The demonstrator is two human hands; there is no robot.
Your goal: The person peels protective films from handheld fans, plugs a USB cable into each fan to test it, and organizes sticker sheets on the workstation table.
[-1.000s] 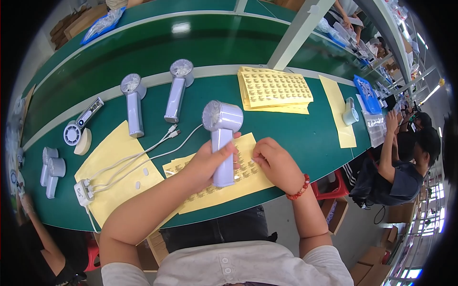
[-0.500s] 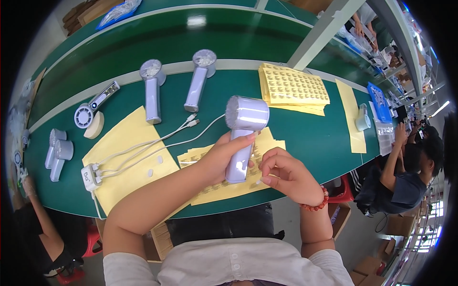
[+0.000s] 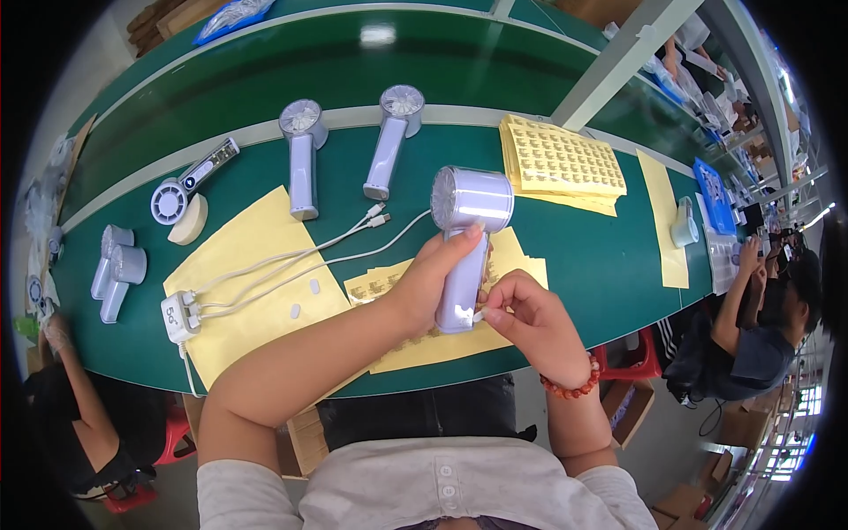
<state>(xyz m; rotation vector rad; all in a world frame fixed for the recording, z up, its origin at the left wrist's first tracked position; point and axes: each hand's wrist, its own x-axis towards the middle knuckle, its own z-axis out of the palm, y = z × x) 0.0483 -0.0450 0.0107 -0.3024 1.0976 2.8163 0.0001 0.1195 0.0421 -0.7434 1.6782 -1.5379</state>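
My left hand (image 3: 432, 281) is wrapped round the handle of a lavender handheld fan (image 3: 471, 200), holding it upright with its round head at the top. Close to the handle's lower end, my right hand (image 3: 531, 319) pinches a small whitish piece (image 3: 480, 315); its exact kind is too small to make out. Beneath both hands lie yellow sheets of printed labels (image 3: 406, 355). On a plain yellow sheet (image 3: 238, 265) to the left are two small white oval pieces (image 3: 295, 311) and a white charger (image 3: 180, 316) with several white cables plugged in.
Two lavender fans (image 3: 303, 168) stand at the back, and two more (image 3: 124, 274) are at the far left. Another fan (image 3: 170, 201) lies near a cream roll (image 3: 188, 221). A stack of label sheets (image 3: 565, 163) is at back right. Co-workers sit at both sides.
My right hand has come in against the fan's handle with the small piece. The whole view has shifted slightly, so the bench things appear farther right.
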